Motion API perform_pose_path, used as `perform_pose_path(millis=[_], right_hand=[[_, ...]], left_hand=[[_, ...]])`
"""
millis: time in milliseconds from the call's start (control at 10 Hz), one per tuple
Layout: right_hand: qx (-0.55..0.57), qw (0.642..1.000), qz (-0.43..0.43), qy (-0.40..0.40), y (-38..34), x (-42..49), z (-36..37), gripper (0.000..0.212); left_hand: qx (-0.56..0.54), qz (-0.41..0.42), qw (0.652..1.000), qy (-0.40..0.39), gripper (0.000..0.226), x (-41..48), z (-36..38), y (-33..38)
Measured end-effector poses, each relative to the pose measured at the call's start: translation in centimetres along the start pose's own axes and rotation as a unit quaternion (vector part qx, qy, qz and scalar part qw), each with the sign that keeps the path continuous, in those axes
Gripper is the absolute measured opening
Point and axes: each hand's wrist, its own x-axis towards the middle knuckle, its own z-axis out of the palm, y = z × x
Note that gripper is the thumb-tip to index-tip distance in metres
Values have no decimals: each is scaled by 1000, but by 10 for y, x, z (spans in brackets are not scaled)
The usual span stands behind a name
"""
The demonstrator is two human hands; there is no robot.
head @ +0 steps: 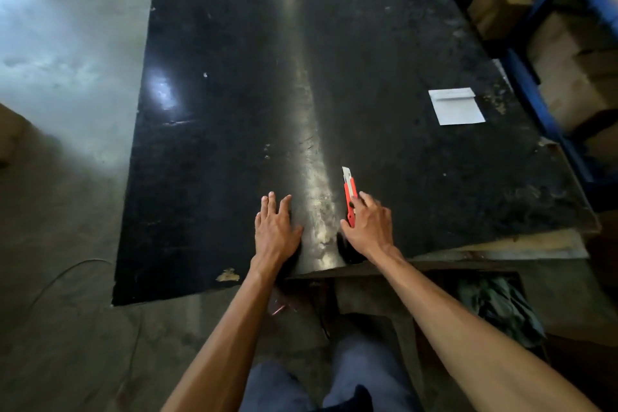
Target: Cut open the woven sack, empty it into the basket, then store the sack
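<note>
A red utility knife (349, 197) with its blade extended lies on the black tabletop (234, 110), pointing away from me. My right hand (369, 227) rests on the knife's handle end, fingers curled around it. My left hand (276, 227) lies flat on the table a little to the left, fingers spread, holding nothing. No woven sack or basket shows in the head view.
A white sheet of paper (456, 106) lies on the table at the right. Blue metal shelving (535, 87) with cardboard boxes (568, 77) runs along the right side. Dark green cloth (498, 308) sits in a crate below the table's near right edge. Concrete floor (67, 77) spreads on the left.
</note>
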Motion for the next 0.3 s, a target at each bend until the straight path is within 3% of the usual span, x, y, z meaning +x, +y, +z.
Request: perform_pose_path(millis=[300], right_hand=[[-30,998,-13,-54,-39,-142,-24,68]], left_hand=[[18,71,996,54,76,-145,-27,-52]])
